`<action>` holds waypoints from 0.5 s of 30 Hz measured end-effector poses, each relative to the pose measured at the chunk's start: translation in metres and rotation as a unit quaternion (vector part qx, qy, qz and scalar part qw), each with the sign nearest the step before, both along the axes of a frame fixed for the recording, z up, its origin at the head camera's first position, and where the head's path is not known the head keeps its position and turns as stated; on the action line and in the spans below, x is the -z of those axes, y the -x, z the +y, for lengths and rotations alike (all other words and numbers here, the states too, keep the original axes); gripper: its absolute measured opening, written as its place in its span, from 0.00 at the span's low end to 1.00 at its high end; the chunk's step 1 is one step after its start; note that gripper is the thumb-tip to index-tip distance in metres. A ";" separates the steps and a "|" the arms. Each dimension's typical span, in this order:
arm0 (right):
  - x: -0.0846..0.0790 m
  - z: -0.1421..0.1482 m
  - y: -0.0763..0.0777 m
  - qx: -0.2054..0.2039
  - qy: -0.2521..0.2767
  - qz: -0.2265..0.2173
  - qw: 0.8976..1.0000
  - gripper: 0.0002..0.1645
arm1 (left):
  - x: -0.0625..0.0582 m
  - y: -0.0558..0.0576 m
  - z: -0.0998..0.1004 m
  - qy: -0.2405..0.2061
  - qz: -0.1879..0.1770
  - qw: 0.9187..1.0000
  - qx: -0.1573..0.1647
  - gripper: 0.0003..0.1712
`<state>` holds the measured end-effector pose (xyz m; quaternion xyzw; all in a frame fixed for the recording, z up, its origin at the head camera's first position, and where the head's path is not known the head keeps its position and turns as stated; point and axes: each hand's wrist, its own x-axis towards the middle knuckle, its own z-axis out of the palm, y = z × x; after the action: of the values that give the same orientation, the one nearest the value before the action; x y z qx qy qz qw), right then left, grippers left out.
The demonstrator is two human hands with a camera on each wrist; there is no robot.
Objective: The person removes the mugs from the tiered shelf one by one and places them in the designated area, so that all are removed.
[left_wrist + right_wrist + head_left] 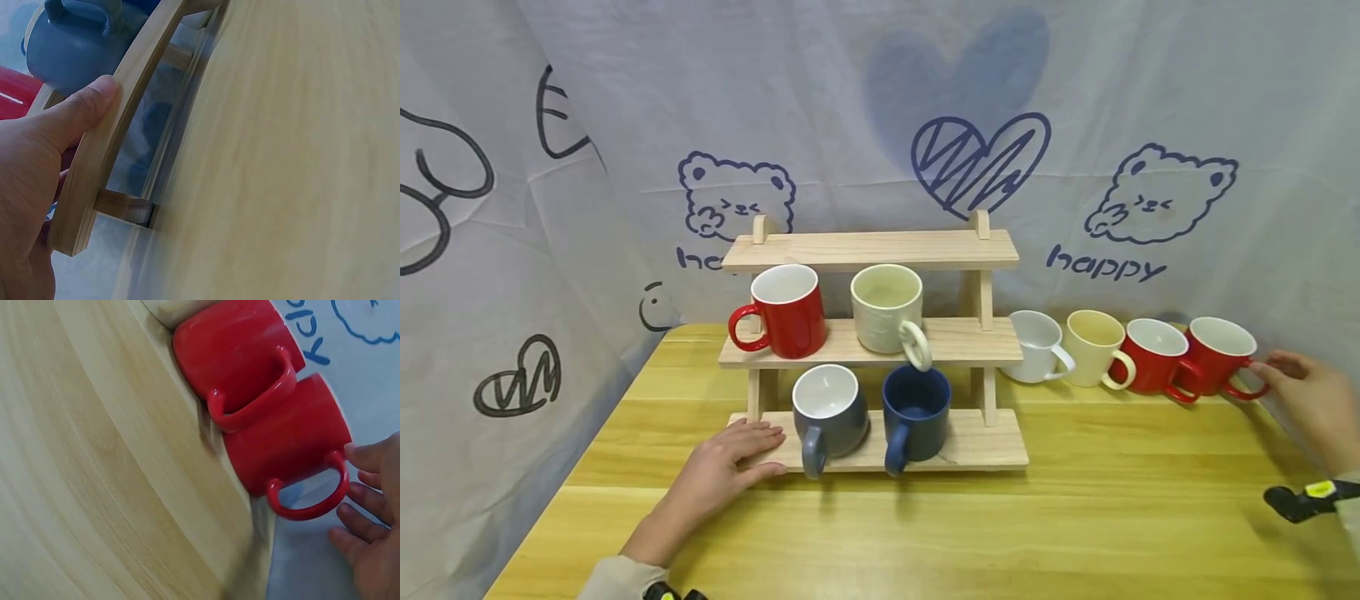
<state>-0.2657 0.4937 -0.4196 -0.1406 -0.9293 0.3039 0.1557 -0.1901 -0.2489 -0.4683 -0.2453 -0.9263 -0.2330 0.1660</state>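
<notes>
My left hand (726, 462) holds the left end of a wooden three-tier display rack (880, 247), fingers on top of the bottom shelf and thumb over its front edge (115, 134). Near that hand a grey mug (831, 417) and a dark blue mug (925, 417) stand on this shelf. Above them sit a red mug (797, 321) and a pale green mug (880, 321). At far right, my right hand (1311, 400) is beside the end red mug (290, 440), its thumb tip right at the handle's upper end and the other fingers loosely spread behind the handle.
Left of the end red mug, another red mug (1142, 367), a yellow mug (1086, 354) and a white mug (1030, 354) form a row along the table's back edge. A printed cloth (850, 100) hangs behind the wooden table (1105, 517). The rack's top shelf bears no mugs.
</notes>
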 end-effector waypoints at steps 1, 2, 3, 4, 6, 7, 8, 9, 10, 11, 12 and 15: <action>-0.002 -0.002 -0.001 0.003 -0.003 -0.003 1.000 0.37 | 0.000 0.000 0.000 0.000 -0.001 1.000 -0.001 0.26; -0.005 -0.004 -0.001 0.005 -0.002 -0.008 1.000 0.39 | 0.000 0.000 0.000 0.001 -0.002 1.000 -0.001 0.26; -0.007 -0.006 -0.002 0.006 -0.002 -0.013 1.000 0.40 | 0.000 0.000 0.000 0.001 -0.002 1.000 -0.001 0.26; -0.009 -0.008 -0.003 0.007 -0.002 -0.020 1.000 0.42 | -0.001 0.000 0.000 0.001 -0.002 1.000 -0.001 0.26; -0.014 -0.013 -0.004 0.007 -0.005 -0.031 0.999 0.44 | -0.001 0.000 0.000 0.001 0.000 1.000 -0.001 0.26; -0.015 -0.016 -0.005 0.004 -0.011 -0.033 0.999 0.45 | -0.001 0.000 0.000 0.001 0.002 1.000 -0.001 0.26; -0.017 -0.020 -0.006 0.003 -0.018 -0.036 0.999 0.47 | -0.001 0.000 0.000 0.001 0.004 1.000 0.000 0.26; -0.019 -0.023 -0.006 0.000 -0.026 -0.036 0.999 0.48 | -0.001 0.000 0.001 0.001 0.006 1.000 0.001 0.26; -0.021 -0.026 -0.007 -0.003 -0.033 -0.037 0.999 0.49 | -0.001 0.000 0.001 0.001 0.009 1.000 0.001 0.26; -0.023 -0.029 -0.007 -0.010 -0.041 -0.034 0.999 0.49 | -0.001 0.000 0.001 0.001 0.012 1.000 0.002 0.26; -0.024 -0.032 -0.008 -0.019 -0.051 -0.030 0.998 0.49 | 0.000 0.000 0.001 0.001 0.014 1.000 0.003 0.26; -0.030 -0.040 -0.010 -0.049 -0.081 -0.017 0.995 0.48 | 0.000 0.001 0.001 -0.001 0.018 1.000 0.005 0.26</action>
<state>-0.2553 0.4533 -0.3893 -0.0874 -0.9592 0.2321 0.1357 -0.1906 -0.2476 -0.4680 -0.2538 -0.9219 -0.2299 0.1813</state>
